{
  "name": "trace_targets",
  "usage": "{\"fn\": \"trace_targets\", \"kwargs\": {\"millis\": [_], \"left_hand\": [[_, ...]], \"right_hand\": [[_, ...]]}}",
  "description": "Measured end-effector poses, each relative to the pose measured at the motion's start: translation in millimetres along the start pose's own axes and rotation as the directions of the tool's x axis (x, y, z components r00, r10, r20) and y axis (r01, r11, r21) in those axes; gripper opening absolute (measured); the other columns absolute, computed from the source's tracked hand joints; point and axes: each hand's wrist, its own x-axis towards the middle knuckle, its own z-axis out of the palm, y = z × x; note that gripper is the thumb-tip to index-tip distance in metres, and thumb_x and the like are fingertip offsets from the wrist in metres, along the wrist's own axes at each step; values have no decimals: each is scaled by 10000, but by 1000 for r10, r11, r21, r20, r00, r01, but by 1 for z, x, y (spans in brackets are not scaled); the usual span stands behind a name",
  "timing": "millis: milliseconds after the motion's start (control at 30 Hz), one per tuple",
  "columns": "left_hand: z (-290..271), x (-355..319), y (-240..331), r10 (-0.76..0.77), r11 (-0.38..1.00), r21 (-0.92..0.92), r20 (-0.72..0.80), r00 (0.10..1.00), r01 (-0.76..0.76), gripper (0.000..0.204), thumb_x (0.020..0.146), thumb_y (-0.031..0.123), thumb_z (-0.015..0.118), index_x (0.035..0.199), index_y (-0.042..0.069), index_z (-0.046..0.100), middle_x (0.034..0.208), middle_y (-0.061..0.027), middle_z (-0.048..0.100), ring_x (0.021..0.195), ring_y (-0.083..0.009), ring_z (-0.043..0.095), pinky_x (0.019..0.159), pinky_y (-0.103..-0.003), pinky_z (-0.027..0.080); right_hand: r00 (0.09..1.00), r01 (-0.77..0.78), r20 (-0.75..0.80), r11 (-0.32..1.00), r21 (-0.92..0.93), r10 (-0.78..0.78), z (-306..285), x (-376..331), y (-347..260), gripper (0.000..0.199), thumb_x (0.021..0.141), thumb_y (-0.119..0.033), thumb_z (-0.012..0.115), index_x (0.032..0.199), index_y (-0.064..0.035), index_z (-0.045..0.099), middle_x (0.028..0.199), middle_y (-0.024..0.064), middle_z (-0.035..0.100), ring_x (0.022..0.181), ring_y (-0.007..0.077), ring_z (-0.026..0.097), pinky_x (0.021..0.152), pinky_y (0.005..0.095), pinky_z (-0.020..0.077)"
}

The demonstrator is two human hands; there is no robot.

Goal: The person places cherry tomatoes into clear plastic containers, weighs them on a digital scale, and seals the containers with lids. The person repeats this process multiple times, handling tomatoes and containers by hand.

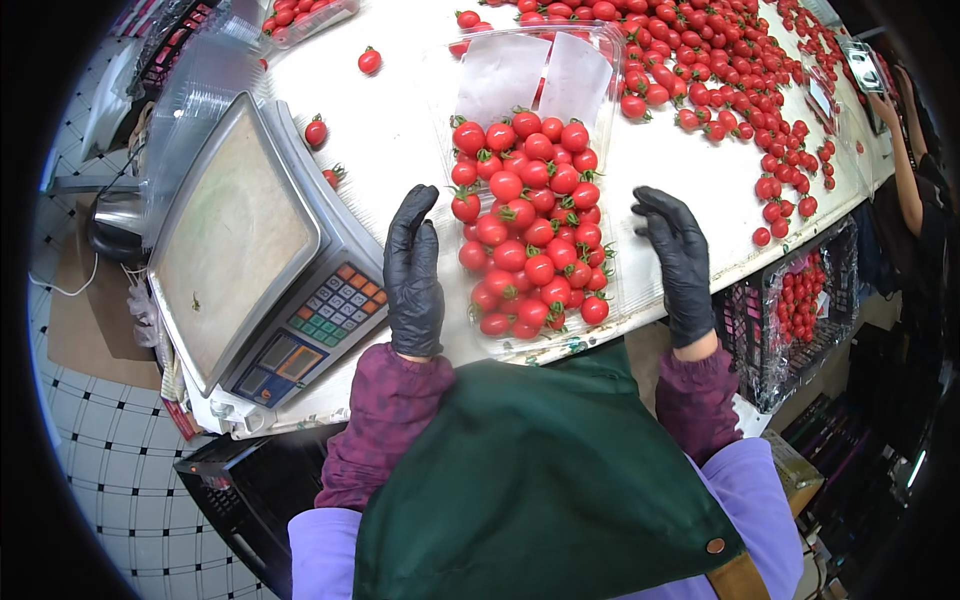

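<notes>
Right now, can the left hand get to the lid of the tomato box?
Probably yes. The left hand lies flat on the table beside the tomato box. The open lid sits just past the tomatoes, and only bare table lies between.

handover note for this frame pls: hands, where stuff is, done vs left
Left hand: black glove, open, flat on the table beside the clear clamshell tray, holding nothing.
Right hand: gloved, open, at the tray's other side, empty.
Tray: filled with cherry tomatoes, lid still open.
Scale at left: pan bare.
Loose tomatoes spread across the table's far side.
Done: tray filled. Left: lid not shut, tray not on scale.
</notes>
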Motion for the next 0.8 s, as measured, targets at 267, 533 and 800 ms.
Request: {"fn": "trace_targets", "kwargs": {"millis": [267, 533, 800], "left_hand": [[20, 19, -10, 181, 950, 253, 26, 983, -181, 379, 939, 198, 405, 1277, 32, 447, 1333, -108, 425, 1289, -233, 321, 1077, -354, 222], [28, 23, -15, 55, 991, 119, 64, 996, -63, 508, 922, 295, 426, 1342, 19, 351, 1394, -132, 327, 1311, -250, 265, 1089, -359, 171], [29, 24, -14, 77, 994, 74, 94, 993, -84, 551, 920, 326, 403, 1356, 1, 311, 1398, -147, 306, 1326, -267, 224, 1096, -366, 139]], "right_hand": [[928, 357, 167, 921, -156, -332, 38, 51, 29, 426, 904, -267, 495, 1297, -109, 451, 1385, 152, 349, 1296, 283, 316, 1039, 382, 286], [945, 309, 182, 927, -213, -273, 45, 51, 28, 510, 905, -330, 451, 1343, -78, 386, 1384, 145, 359, 1310, 290, 290, 1068, 376, 230], [953, 293, 151, 929, -226, -264, 48, 52, 23, 487, 885, -258, 513, 1323, -69, 414, 1365, 174, 369, 1293, 308, 307, 1051, 383, 258]]}}
